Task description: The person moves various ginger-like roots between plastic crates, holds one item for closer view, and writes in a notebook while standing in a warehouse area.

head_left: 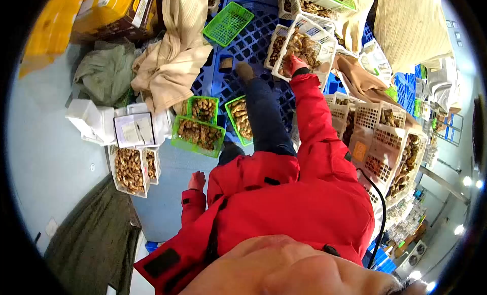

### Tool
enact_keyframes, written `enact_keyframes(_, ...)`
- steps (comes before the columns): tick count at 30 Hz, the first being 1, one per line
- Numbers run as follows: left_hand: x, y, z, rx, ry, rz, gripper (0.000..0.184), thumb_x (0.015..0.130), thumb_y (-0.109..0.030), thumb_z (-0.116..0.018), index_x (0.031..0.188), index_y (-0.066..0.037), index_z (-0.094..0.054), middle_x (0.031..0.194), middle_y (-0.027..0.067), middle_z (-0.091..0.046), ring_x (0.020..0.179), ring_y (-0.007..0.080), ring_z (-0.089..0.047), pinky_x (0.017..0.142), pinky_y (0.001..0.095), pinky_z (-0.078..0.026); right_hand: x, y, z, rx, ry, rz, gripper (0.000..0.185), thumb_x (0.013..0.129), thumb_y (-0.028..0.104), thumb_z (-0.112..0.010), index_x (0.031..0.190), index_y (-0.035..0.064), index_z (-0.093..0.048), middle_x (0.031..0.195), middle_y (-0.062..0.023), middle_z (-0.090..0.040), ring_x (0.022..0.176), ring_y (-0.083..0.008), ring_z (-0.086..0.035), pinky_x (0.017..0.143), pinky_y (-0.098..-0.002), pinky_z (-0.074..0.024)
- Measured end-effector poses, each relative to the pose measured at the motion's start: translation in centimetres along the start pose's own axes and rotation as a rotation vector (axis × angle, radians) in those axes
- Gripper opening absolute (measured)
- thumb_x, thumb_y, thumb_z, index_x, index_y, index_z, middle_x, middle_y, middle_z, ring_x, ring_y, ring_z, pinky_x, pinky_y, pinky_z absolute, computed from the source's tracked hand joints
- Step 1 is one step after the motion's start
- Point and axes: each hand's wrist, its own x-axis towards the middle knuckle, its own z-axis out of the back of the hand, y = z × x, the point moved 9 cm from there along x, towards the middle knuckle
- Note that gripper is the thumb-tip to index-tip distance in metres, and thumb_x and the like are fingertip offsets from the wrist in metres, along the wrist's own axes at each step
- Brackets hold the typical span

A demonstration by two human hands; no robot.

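Note:
My right hand (294, 65) reaches over the near side of a white plastic basket (324, 41) and touches or nearly touches the brown mushrooms (303, 45) in it. Its fingers are too blurred to show whether they grip anything. My left hand (197, 181) hangs low by my left side, fingers loosely apart, with nothing visible in it. Closest to that hand is a green basket (175, 141) of brown mushrooms on the floor. Another green basket (229, 112) with mushrooms stands beside my leg.
A bare green basket (228, 24) lies on the blue pallet (223, 84). White baskets (378, 138) of mushrooms are stacked at right. At left are a white basket (144, 188), a notepad (134, 130) on a white box, beige cloth (172, 67) and yellow-taped cartons (106, 13).

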Motion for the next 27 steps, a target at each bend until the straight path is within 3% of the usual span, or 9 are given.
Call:
enact_keyframes(6,3.3,-6.6,-7.9,0.769,0.129,-0.275,0.040,0.088,-0.034,-0.044,0.118,-0.007,-0.044,0.118,0.0141,-0.050,0.108,0.0245,-0.049,0.087,0.0354,-0.041,17.6,0.5,-2.0,0.120,-0.039,-0.021,0.018,0.083,0.028,-0.057,0.089,0.0101,-0.057,0.071,-0.0069,-0.062,0.059,-0.0212,-0.060,0.052,-0.0341,-0.0501)
enact_keyframes(7,1.3,-7.6,-11.3,0.395,-0.009,-0.129,0.038,0.088,-0.033,-0.045,0.118,-0.008,-0.045,0.114,0.0136,-0.053,0.105,0.0242,-0.051,0.085,0.0342,-0.042,18.4,1.8,-3.1,0.079,-0.082,-0.022,0.020,0.083,0.029,-0.057,0.084,0.0093,-0.057,0.068,-0.0067,-0.060,0.056,-0.0203,-0.058,0.049,-0.0328,-0.0484)
enact_keyframes(10,4.3,-10.4,-16.1,0.335,0.027,-0.078,0.040,0.089,-0.035,-0.044,0.117,-0.006,-0.047,0.113,0.0134,-0.054,0.104,0.0230,-0.052,0.084,0.0326,-0.043,28.7,0.1,-3.9,0.225,0.080,-0.063,0.023,0.082,0.030,-0.059,0.082,0.0070,-0.055,0.070,-0.0108,-0.060,0.054,-0.0233,-0.058,0.043,-0.0318,-0.0432)
enact_keyframes(12,5.4,-13.4,-21.4,0.665,0.110,-0.295,0.044,0.089,-0.037,-0.043,0.117,-0.004,-0.046,0.114,0.0140,-0.054,0.104,0.0230,-0.052,0.085,0.0328,-0.043,31.3,2.1,-4.9,0.249,-0.033,-0.099,0.025,0.081,0.031,-0.061,0.078,0.0068,-0.053,0.067,-0.0098,-0.058,0.052,-0.0229,-0.055,0.045,-0.0309,-0.0433)
enact_keyframes(17,8.7,-16.5,-29.4,0.409,-0.106,-0.043,0.033,0.090,-0.019,-0.039,0.117,-0.002,-0.043,0.116,0.0135,-0.051,0.098,0.0230,-0.054,0.084,0.0331,-0.044,45.3,1.2,-5.3,0.409,0.096,-0.072,0.029,0.081,0.031,-0.060,0.080,0.0027,-0.053,0.071,-0.0120,-0.059,0.059,-0.0263,-0.056,0.052,-0.0365,-0.0436)
enact_keyframes(21,12.1,-17.8,-30.1,0.584,0.045,-0.077,0.032,0.090,-0.020,-0.039,0.116,-0.001,-0.045,0.110,0.0132,-0.054,0.097,0.0221,-0.055,0.082,0.0314,-0.044,51.1,1.6,-4.5,0.321,-0.072,-0.126,0.029,0.083,0.031,-0.057,0.077,0.0029,-0.056,0.069,-0.0124,-0.060,0.052,-0.0232,-0.056,0.044,-0.0323,-0.0438)
enact_keyframes(23,12.2,-19.6,-33.6,0.939,0.027,-0.151,0.034,0.089,-0.023,-0.041,0.116,-0.002,-0.045,0.108,0.0126,-0.055,0.097,0.0215,-0.055,0.080,0.0310,-0.045,53.4,1.7,-3.7,0.431,-0.163,-0.071,0.030,0.084,0.032,-0.056,0.076,0.0028,-0.055,0.071,-0.0128,-0.061,0.054,-0.0233,-0.057,0.047,-0.0330,-0.0466)
enact_keyframes(25,13.1,-18.8,-32.5,0.494,-0.142,0.024,0.035,0.089,-0.025,-0.042,0.116,-0.002,-0.045,0.109,0.0124,-0.055,0.098,0.0217,-0.055,0.080,0.0310,-0.045,56.0,1.0,-2.8,0.634,-0.268,-0.125,0.035,0.084,0.040,-0.053,0.093,0.0064,-0.055,0.093,-0.0136,-0.062,0.081,-0.0309,-0.058,0.069,-0.0385,-0.0487)
enact_keyframes(27,13.2,-18.4,-33.5,0.488,-0.252,0.058,0.035,0.090,-0.025,-0.041,0.117,-0.003,-0.045,0.109,0.0123,-0.055,0.099,0.0214,-0.055,0.081,0.0304,-0.045,57.2,-0.5,-2.2,0.550,-0.239,-0.129,0.035,0.085,0.041,-0.050,0.094,0.0072,-0.053,0.097,-0.0117,-0.061,0.083,-0.0296,-0.059,0.075,-0.0395,-0.0470)
